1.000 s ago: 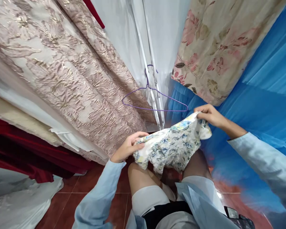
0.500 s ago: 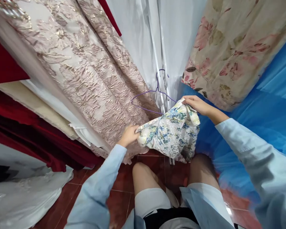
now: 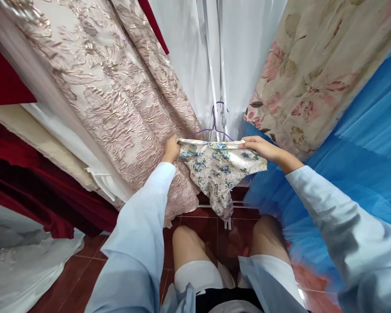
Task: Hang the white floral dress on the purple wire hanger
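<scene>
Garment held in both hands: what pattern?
The garment has a blue-toned print on whitish ground; head view shows it.

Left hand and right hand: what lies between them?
The head view shows the floral top spanning left hand to right hand, the hanger showing above its edge.

The white garment (image 3: 211,167) has a blue floral print, the hanger (image 3: 214,123) is purple, the tiled floor (image 3: 200,224) dark red.

A glossy dark-red tiled floor (image 3: 78,278) with pale joints lies below the gripping left hand (image 3: 172,149); farther left, a sheer white gown (image 3: 26,269) seems to rest on it.
</scene>
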`<act>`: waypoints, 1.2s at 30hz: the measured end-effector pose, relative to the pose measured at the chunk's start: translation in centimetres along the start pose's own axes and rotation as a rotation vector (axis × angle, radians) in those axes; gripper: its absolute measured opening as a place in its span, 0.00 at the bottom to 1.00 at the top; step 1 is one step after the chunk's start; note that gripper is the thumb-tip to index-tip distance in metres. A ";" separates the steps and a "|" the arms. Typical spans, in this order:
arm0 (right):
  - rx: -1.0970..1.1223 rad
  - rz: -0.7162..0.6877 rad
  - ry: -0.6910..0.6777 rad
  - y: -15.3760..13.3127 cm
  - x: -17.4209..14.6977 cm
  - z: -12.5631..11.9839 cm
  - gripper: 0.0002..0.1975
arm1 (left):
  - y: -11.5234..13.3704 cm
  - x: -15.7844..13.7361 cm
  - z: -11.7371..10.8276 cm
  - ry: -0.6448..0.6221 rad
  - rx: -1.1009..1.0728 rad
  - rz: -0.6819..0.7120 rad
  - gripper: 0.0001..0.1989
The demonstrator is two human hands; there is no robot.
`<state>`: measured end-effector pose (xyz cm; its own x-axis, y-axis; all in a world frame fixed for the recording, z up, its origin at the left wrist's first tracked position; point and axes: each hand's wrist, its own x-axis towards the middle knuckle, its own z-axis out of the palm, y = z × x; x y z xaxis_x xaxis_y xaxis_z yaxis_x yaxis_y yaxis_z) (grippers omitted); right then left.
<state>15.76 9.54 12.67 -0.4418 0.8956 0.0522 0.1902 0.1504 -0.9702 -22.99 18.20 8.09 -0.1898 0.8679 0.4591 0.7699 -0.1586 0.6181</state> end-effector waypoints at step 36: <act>-0.848 -0.366 0.525 -8.4 3.8 0.0 0.18 | 5.2 -7.4 -0.7 0.398 -0.190 0.191 0.11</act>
<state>12.42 11.70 21.03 -0.2004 0.7748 0.5996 0.7611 0.5084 -0.4027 -18.08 10.63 8.37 -0.3033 0.5729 0.7615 0.6955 -0.4131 0.5879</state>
